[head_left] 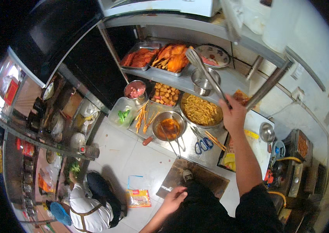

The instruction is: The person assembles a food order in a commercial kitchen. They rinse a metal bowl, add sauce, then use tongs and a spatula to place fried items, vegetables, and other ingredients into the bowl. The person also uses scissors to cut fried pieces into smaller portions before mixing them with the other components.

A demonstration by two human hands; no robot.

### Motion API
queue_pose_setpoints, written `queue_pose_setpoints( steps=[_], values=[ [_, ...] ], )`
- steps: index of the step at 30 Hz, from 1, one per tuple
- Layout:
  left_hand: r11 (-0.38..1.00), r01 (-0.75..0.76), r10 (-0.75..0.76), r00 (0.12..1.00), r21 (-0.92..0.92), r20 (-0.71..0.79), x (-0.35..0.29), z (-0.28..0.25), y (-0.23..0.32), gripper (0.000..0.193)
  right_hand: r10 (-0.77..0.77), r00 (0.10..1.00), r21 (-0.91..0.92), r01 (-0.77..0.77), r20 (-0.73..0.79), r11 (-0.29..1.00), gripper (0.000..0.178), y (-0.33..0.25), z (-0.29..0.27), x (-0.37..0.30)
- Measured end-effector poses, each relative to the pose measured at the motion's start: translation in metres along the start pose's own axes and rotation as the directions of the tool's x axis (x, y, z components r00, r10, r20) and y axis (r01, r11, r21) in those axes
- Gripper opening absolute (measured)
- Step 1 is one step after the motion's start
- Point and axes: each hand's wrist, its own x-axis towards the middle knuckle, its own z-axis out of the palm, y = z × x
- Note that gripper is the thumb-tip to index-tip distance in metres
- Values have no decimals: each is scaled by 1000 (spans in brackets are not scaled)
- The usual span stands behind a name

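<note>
Raised above the counter, my right hand (234,116) is closed around the handle of a long metal utensil with a slotted end (207,75); whether it is a turner or tongs I cannot tell. The slotted end points up and left toward the upper shelf, by a tray of orange-red skewered food (172,58). Below it are a metal pot (205,82) and a big bowl of cut yellow-brown food (202,110). My left hand (175,199) hangs low near my leg, fingers loosely bent, nothing in it.
A saucepan of reddish-brown liquid (168,129), blue-handled scissors (202,145) and skewers (144,118) lie along the counter's front. Equipment with gas hoses (288,159) stands right. Another person in a blue cap (60,213) crouches lower left beside shelves. A packet (139,198) lies on the floor.
</note>
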Motion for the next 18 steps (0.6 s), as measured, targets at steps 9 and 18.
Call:
queue_pose_setpoints(
  steps=[9,18],
  values=[
    [978,-192,149,915,-80,-375,26,-21,21,26,-613,788,-415,542,-52,731,30,-24,84,184],
    [974,-170,98,910,-147,-403,43,-68,31,30,-747,613,-626,694,255,356,38,-46,117,213]
  ],
)
